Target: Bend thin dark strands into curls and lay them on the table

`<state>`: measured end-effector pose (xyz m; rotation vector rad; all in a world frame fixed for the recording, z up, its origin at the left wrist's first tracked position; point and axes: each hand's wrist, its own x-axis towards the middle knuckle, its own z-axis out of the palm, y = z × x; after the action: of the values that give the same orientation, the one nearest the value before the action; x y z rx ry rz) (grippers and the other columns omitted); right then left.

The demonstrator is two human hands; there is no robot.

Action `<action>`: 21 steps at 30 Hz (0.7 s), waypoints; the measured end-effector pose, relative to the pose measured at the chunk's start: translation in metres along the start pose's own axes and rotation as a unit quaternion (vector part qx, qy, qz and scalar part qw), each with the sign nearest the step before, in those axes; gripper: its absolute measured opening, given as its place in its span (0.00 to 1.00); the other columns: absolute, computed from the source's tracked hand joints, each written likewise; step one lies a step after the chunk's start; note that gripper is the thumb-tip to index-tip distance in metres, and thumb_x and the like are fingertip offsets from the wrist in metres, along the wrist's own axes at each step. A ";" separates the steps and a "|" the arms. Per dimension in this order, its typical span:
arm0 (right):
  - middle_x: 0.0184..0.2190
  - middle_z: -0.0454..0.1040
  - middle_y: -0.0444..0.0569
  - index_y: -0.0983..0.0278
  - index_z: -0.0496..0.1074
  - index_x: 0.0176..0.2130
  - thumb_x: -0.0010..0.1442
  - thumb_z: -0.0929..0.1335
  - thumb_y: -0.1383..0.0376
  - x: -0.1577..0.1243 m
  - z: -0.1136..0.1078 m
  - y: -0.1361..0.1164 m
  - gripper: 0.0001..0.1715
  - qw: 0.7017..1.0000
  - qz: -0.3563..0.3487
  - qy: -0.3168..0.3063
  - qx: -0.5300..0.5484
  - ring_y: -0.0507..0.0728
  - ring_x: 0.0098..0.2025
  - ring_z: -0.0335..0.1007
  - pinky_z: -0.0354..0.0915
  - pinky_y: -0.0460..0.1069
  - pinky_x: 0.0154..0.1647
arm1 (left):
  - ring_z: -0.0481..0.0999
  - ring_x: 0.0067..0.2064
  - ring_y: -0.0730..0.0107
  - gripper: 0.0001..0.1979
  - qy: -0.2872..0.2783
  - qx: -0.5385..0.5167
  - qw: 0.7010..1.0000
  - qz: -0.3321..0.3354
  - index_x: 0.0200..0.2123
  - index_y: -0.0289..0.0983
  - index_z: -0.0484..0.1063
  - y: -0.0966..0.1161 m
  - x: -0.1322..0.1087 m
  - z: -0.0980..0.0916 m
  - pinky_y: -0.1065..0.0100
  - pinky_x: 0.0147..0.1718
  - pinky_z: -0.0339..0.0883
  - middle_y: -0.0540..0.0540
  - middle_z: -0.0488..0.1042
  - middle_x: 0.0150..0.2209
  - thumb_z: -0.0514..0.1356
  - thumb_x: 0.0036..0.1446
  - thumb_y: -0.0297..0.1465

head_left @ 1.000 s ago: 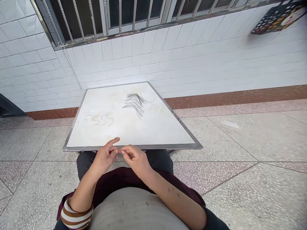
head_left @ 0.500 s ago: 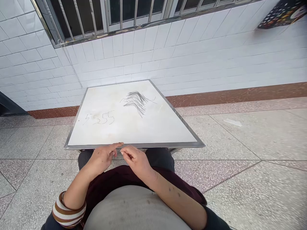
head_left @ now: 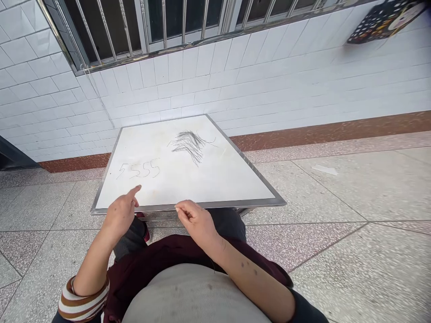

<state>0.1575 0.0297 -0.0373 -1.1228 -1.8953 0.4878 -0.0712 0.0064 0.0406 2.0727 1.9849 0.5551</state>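
Observation:
A white board-topped table [head_left: 202, 188] with a grey metal rim stands in front of me. My left hand [head_left: 120, 215] is over its near left edge, index finger stretched out toward the top and the other fingers curled under; nothing shows in it. My right hand [head_left: 197, 223] is at the middle of the near edge, thumb and forefinger pressed together; whatever is between them is too small to make out. On the top, thin dark lines [head_left: 139, 168] form shapes like several fives. Farther back is a dense patch of fine black strokes or strands [head_left: 190, 146].
A white tiled wall [head_left: 188, 96] rises behind the table, with a barred window [head_left: 168, 27] above. A dark patterned bag [head_left: 380, 24] hangs at upper right. A pale flat scrap [head_left: 324, 170] lies on the stone floor. My legs [head_left: 227, 223] are under the near edge.
My left hand has moved left and away from my right hand, its index finger now over the tabletop. My right hand keeps its pinch and has shifted slightly right. The view has tilted a little.

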 end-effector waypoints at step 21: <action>0.35 0.76 0.46 0.59 0.73 0.43 0.64 0.63 0.62 -0.006 -0.002 -0.008 0.10 0.986 0.053 -0.016 0.159 0.51 0.26 0.72 0.69 0.45 0.22 | 0.76 0.37 0.71 0.20 0.001 -0.243 0.970 0.000 0.54 0.45 0.70 0.061 0.001 0.043 0.68 0.40 0.65 0.53 0.79 0.36 0.56 0.59 0.27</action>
<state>0.1565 0.0201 -0.0340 -1.0104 -1.7143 0.8395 0.0022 0.0075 0.0268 1.7636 1.6359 0.9350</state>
